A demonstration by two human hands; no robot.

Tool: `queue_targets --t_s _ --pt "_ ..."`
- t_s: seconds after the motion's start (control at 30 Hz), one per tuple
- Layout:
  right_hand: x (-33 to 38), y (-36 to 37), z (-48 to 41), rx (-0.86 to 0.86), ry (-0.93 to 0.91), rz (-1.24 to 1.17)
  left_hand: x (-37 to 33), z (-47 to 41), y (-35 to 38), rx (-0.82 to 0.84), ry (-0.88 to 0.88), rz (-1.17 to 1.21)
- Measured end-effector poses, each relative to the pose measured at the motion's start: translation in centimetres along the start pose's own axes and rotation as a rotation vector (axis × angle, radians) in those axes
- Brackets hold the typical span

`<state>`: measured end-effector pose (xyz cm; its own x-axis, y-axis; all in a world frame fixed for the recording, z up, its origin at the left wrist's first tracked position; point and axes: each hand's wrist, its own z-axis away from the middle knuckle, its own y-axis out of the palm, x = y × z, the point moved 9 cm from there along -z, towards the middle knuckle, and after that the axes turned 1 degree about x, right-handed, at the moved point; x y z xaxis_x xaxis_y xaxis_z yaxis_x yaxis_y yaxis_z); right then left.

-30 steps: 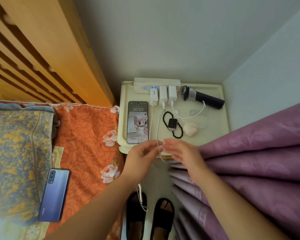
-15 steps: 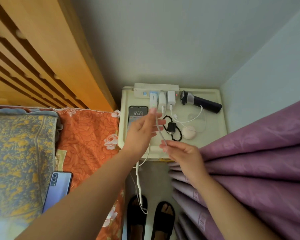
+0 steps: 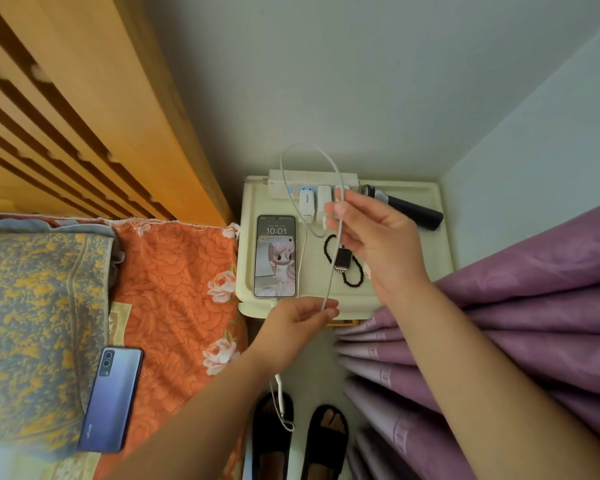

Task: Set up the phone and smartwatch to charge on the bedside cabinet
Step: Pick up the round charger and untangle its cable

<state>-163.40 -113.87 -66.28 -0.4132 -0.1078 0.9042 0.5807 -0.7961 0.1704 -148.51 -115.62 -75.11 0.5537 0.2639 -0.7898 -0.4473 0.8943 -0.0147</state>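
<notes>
— Head camera: where are the phone [image 3: 275,257] and watch [image 3: 342,258]?
— Both lie on the bedside cabinet [image 3: 409,244], phone lit at the left, watch inside a ring of black beads [image 3: 355,277].
— And the hands?
— The left hand [image 3: 297,329] pinches a white cable [image 3: 331,271] at the cabinet's front edge; the right hand [image 3: 378,237] holds the same cable higher, fingers closed round it, a loop arching over the power strip [image 3: 312,183].

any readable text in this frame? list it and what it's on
"10:01": lit screen of the phone on the cabinet.
Small line above the clock and the banner under it: too small to read.
Logo on the white charger: blurred.
Mark on the second phone on the bed: unreadable.
</notes>
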Motion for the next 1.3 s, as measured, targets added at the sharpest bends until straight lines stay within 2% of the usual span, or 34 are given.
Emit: queue_targets --t_s 0.07,0.13,0.27,0.37,0.53,0.73,0.83,0.93,1.1,1.2,1.3 --pt "0.1 -0.4 -0.5 -0.012 0.000 0.016 -0.7 0.0 -0.7 -0.034 0.020 -0.007" --pt "-1.1 -0.8 -0.5 0.005 0.047 0.132 -1.8 -0.2 -1.2 -0.048 0.050 0.027" --pt "-7.6 -1.6 2.1 0.087 0.316 0.231 -5.4 -0.8 -2.3 -0.046 0.099 0.099" --pt "-11.0 -1.3 4.4 0.199 0.422 0.230 -8.3 -1.3 -3.4 -0.058 0.134 0.117" --pt "-11.5 -0.2 5.9 0.316 0.295 0.337 -11.4 -2.6 -4.8 -0.094 0.155 0.144" --pt "-9.1 0.5 4.7 0.203 0.171 0.337 -12.3 -2.7 -5.2 -0.134 0.150 0.246" --pt "-7.2 0.5 4.1 0.134 0.109 0.328 -11.7 -2.6 -5.0 -0.127 0.134 0.224" --pt "-4.9 -0.3 3.0 0.034 0.097 0.174 -10.1 -2.2 -4.7 -0.044 0.092 0.126" --pt "-1.2 -1.9 1.1 -0.116 0.078 0.000 -3.4 0.1 -3.2 0.112 -0.060 -0.037" --pt "-0.4 -1.8 0.4 -0.127 0.099 -0.052 -0.7 1.2 -2.0 0.106 -0.096 0.013" --pt "-0.5 -1.5 0.1 -0.114 0.112 -0.089 -0.4 0.9 -1.8 0.001 -0.021 -0.027"
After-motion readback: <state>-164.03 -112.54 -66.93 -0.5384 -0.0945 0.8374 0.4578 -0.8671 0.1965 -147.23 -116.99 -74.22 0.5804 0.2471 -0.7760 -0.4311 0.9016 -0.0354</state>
